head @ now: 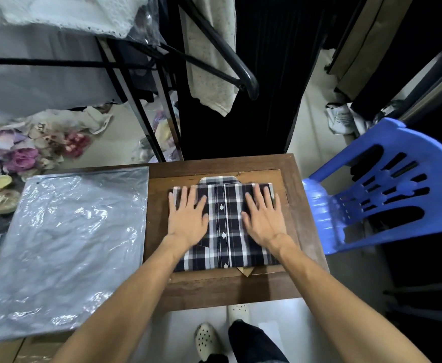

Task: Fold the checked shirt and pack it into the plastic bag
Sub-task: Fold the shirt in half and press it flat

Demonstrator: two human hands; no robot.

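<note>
The checked shirt (225, 226), dark navy with white stripes and white buttons, lies folded into a neat rectangle on a small brown wooden table (214, 289), button side up. My left hand (187, 216) rests flat on its left half, fingers spread. My right hand (263, 216) lies flat on its right half in the same way. Neither hand grips anything. A piece of cardboard (246, 271) pokes out under the shirt's near edge. The large clear plastic bag (65, 247) lies flat to the left of the shirt, hanging over the table's left side.
A blue plastic chair (376, 195) stands close to the table's right edge. A black clothes rack (222, 48) with hanging garments rises behind the table. Shoes and loose packaging (31, 150) lie on the floor at the left. My feet (206, 339) are under the near edge.
</note>
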